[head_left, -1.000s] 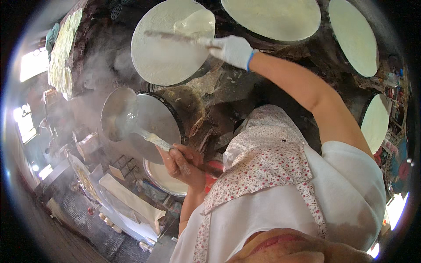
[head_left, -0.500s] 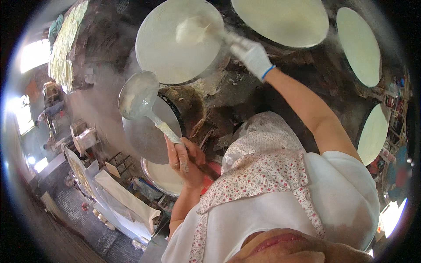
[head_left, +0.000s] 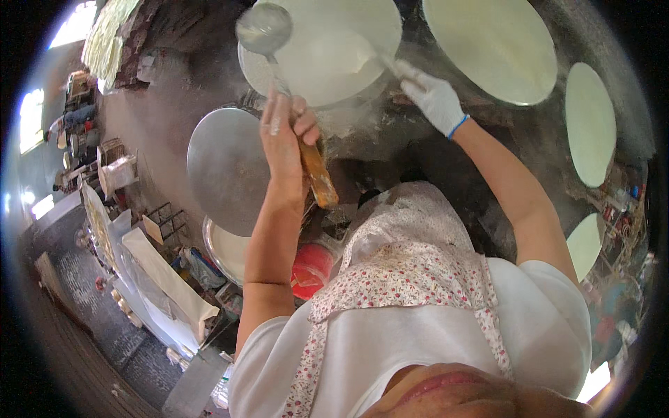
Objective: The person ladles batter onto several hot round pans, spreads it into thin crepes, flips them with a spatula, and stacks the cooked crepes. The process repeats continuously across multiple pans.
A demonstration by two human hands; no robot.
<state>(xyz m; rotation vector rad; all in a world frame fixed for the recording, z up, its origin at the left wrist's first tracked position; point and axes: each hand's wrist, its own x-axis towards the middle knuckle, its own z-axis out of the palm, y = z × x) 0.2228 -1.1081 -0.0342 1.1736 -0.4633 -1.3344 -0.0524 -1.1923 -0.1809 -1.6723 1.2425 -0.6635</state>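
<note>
My bare left hand (head_left: 286, 132) is closed round the wooden handle of a large metal ladle (head_left: 264, 29), whose bowl is raised over the far part of a pale round griddle (head_left: 320, 63). My right hand (head_left: 432, 97), in a white glove with a blue cuff, grips a thin spreading tool (head_left: 383, 59) that reaches onto that same griddle, where whitish batter shows at its tip through steam. Just left of my left forearm is a bare grey metal disc (head_left: 219, 167). A red bucket (head_left: 310, 272) stands below, partly hidden by my body.
More round griddles coated in pale cream lie to the right (head_left: 488, 45), (head_left: 589, 122), (head_left: 585, 247). A round pan (head_left: 223, 258) sits under the grey disc. At the left are stacked thin sheets (head_left: 108, 42), wooden stands (head_left: 115, 167) and a long cloth-covered table (head_left: 160, 275).
My left hand and the ladle have moved up and right, from over the grey disc to the coated griddle. My right hand has moved rightward and slightly down. The whole view has shifted.
</note>
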